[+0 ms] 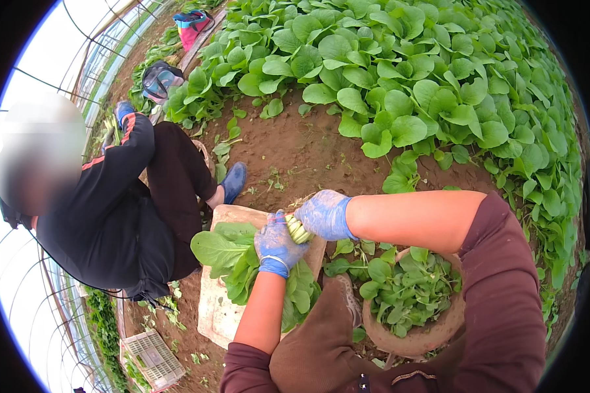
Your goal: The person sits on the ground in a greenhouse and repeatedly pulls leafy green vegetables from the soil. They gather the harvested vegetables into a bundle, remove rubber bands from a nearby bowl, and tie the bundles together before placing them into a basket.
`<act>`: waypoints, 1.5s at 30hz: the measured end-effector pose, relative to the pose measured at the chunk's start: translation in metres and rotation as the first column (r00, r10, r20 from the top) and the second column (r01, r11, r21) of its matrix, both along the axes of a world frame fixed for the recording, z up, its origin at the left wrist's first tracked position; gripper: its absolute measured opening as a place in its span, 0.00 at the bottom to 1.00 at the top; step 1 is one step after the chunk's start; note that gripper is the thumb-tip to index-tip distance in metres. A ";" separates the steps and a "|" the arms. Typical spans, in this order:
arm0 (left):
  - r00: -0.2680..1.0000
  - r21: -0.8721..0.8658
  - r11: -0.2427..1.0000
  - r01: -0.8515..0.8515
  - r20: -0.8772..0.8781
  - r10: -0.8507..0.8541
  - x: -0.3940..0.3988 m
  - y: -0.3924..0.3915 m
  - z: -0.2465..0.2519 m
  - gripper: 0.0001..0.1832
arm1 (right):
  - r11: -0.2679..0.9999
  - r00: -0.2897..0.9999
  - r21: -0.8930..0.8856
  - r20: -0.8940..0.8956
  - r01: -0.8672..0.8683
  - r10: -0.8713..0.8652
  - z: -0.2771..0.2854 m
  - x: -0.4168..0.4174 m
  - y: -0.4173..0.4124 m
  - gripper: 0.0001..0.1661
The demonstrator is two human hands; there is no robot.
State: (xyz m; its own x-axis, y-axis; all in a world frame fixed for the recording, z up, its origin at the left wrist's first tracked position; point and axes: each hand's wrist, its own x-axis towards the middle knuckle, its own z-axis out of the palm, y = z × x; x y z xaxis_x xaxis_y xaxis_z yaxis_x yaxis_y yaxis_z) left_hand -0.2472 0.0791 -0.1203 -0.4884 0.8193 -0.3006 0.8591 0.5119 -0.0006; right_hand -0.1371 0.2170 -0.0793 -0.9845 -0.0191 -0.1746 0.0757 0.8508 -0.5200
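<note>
A bunch of leafy greens [228,250] lies over a pale, soil-stained board or container lid [216,312], its leaves to the left and its pale stems at the right. Around the stems my left hand [279,243], in a dirty blue glove with a band at the wrist, is closed. My right hand [324,214], gloved the same way, has its fingers closed at the root end. A thin red band [289,216] stretches across the stems between both hands; my right fingertips appear to pinch it, though they are partly hidden.
A person [123,211] in dark clothes crouches at the left. A round tub [413,339] of loose greens stands by my right knee. Dense leafy plants [398,73] grow ahead in brown soil. A plastic crate [155,361] sits lower left; two bags [160,81] lie upper left.
</note>
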 end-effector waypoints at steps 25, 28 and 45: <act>0.991 0.291 0.948 0.130 -0.051 -0.121 0.002 -0.004 -0.011 0.38 | 0.948 0.977 -0.280 0.190 0.153 -0.101 -0.196 -0.092 0.051 0.19; 0.998 0.171 0.985 0.028 0.049 -0.036 0.002 -0.004 -0.008 0.43 | 0.924 0.989 -0.380 0.148 0.049 0.008 -0.205 -0.100 0.044 0.16; 0.993 0.333 0.939 0.088 0.047 -0.109 -0.006 -0.004 -0.017 0.45 | -0.680 0.845 -0.644 0.530 0.352 -0.065 -0.210 0.020 -0.027 0.21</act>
